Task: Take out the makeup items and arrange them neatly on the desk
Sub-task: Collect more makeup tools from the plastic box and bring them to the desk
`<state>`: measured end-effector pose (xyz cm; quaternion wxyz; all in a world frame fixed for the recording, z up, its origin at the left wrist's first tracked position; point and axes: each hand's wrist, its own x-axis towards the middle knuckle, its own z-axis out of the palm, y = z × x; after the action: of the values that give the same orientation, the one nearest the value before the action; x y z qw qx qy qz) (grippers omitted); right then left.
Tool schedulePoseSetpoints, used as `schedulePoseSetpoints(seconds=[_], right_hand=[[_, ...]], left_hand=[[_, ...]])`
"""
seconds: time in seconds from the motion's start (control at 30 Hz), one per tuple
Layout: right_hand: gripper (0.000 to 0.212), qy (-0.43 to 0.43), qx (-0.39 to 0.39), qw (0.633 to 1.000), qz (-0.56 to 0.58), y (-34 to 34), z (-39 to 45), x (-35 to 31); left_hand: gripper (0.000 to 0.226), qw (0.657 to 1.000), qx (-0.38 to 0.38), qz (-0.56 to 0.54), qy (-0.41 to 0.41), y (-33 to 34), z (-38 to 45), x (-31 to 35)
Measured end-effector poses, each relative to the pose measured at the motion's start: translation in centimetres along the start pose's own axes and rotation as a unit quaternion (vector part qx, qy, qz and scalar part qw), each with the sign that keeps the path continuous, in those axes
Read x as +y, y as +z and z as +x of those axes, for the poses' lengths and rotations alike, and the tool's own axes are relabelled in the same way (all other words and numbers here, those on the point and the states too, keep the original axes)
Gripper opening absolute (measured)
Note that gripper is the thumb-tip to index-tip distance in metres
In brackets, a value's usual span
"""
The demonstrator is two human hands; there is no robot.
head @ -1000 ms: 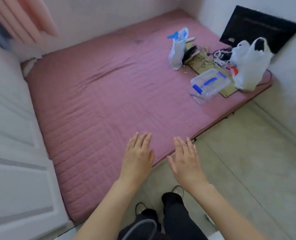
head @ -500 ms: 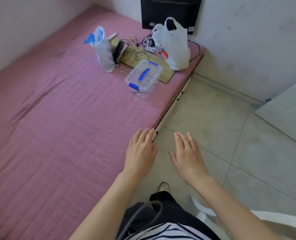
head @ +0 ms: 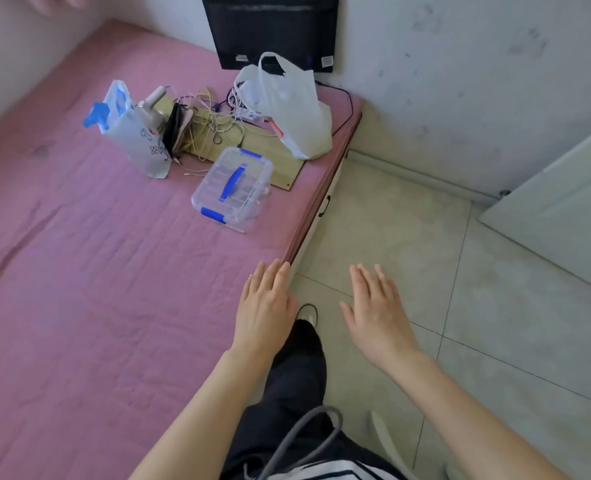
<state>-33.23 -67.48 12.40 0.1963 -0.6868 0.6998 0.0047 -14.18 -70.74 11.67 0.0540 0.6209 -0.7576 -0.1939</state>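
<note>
A clear plastic box with a blue handle and blue latches [head: 233, 188] lies on the pink mattress [head: 79, 271], near its right edge. Behind it stand a white bag with blue print [head: 133, 133], a dark pouch [head: 178, 128] and a white plastic bag [head: 287, 105]. My left hand [head: 266, 306] hovers flat, fingers straight, over the mattress edge, holding nothing. My right hand [head: 373, 310] hovers flat over the tiled floor, also holding nothing. Both hands are well short of the box.
A tangle of cables [head: 214, 119] lies on a yellowish board [head: 280, 168] at the mattress corner. A black panel [head: 273, 29] leans on the wall behind. A white door [head: 564, 209] stands at the right. My dark trouser leg [head: 301, 368] is on the grey tiled floor [head: 425, 254].
The view has swung right and drawn nearer to the corner; the box and bags appear larger and more central. Both hands stay flat and hold nothing.
</note>
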Motion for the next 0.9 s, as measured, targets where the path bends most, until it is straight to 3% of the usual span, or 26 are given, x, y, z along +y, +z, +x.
schedulePoseSetpoints(seconds=[0.5, 0.67, 0.9], right_hand=[[0.063, -0.062, -0.004, 0.997, -0.038, -10.3, 27.9, -0.2], [0.063, -0.112, -0.022, 0.992, -0.062, -12.1, 35.1, -1.5], [0.064, -0.249, -0.067, 0.96, -0.11, -12.4, 44.4, -4.0]], left_hand=[[0.051, 0.999, 0.02, -0.022, -0.028, -5.2, 26.8, -2.1], [0.049, 0.996, 0.026, -0.041, -0.077, -6.6, 32.0, -3.5], [0.05, 0.977, 0.058, -0.055, -0.198, -6.4, 36.2, -5.8]])
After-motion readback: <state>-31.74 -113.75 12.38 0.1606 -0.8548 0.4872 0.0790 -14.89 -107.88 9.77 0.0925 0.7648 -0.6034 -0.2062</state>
